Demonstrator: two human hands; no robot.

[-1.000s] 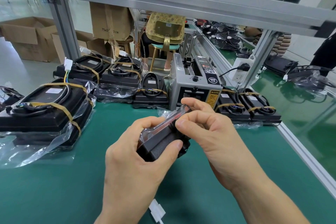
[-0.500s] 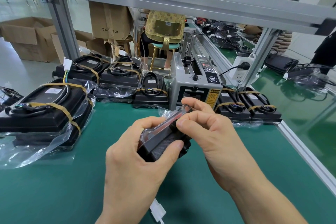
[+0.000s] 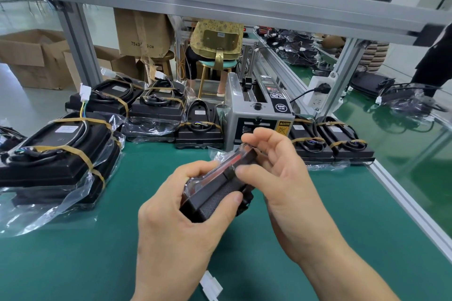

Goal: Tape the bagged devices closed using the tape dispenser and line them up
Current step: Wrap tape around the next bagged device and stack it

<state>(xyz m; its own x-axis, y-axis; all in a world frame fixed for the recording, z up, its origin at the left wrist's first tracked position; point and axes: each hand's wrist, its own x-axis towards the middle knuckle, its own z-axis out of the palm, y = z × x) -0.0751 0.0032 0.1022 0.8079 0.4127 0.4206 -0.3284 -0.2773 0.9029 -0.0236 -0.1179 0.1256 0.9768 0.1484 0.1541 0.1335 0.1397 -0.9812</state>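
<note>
- Two hands grip one bagged device (image 3: 217,188) above the green mat (image 3: 73,264): left hand (image 3: 181,217) wraps the near end, right hand (image 3: 278,178) pinches the far end and bag flap.
- Step looks like folding the bag mouth shut; no tape strip visible on it yet.
- Next likely: right hand reaches to the tape dispenser (image 3: 259,115) just behind for a strip.
- Left to right: big bagged unit (image 3: 58,151), row of taped units (image 3: 156,105), dispenser, two more taped units (image 3: 332,142).
- Cardboard boxes (image 3: 31,56) and a seated person (image 3: 215,44) behind.
</note>
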